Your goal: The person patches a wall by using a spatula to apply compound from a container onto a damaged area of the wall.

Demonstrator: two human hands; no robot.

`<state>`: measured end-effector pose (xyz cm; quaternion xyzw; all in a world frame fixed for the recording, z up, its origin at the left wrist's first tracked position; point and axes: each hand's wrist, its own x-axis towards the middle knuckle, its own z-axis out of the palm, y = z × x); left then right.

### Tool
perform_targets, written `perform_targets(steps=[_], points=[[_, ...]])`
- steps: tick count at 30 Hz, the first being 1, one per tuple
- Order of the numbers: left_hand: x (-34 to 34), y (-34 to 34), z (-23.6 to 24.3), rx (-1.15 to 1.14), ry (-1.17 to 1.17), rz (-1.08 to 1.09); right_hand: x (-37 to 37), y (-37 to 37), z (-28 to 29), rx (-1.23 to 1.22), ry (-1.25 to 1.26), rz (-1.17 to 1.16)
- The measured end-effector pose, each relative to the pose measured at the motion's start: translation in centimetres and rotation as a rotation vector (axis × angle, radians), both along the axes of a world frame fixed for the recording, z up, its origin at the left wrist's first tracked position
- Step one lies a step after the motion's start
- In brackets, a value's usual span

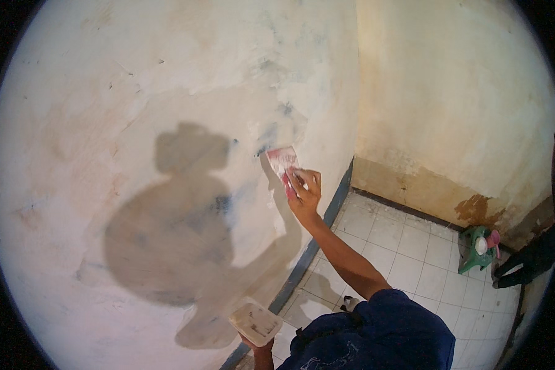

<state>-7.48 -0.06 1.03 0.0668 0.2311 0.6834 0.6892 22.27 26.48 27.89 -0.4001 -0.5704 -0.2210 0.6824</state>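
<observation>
The scraper [283,162], a flat blade smeared red and white, lies pressed against the wall [135,92] just above the right hand [303,188]. That hand is closed around the scraper's red handle, fingers curled over it and knuckles facing outward, with the arm stretched up from the lower edge of the view. Well below the scraper, near the foot of the wall, the left hand [257,343] grips from underneath a shallow white tray [254,322] that holds pale filler; its fingers are mostly hidden beneath the tray, so only the closed grip is plain.

Around and above the scraper the wall carries whiter, smoother patches mixed with grey-blue smears, which suggests that filler has already been spread there. To the left of the scraper and further down, the surface looks bare, stained pinkish and brown, so by my judgement most of the wall remains to be covered. The person's shadow falls across that left part and makes its finish hard to read.

Below the scraper a grey-blue skirting strip [302,262] runs along the wall's foot, meeting a white tiled floor [407,259]. Far to the right of the scraper, in the corner by a second, brown-stained wall [450,92], sits a small green stool [475,250] with a pink and white object on it, too small to identify. A dark shape at the right rim is cut off.
</observation>
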Motion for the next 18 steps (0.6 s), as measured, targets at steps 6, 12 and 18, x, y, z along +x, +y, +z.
perform_targets(steps=[6, 12, 18], points=[[-0.3, 0.1, -0.1, 0.022, 0.027, 0.005, -2.8, 2.4, -1.2, -0.009, -0.04, 0.042], [0.8, 0.0, 2.1, 0.0, -0.052, 0.011, -0.8, -1.4, -5.8, -0.099, -0.138, 0.081], [1.6, 0.2, 2.8, 0.043, -0.02, 0.023, 1.2, 0.0, 1.5, -0.04, -0.063, -0.026]])
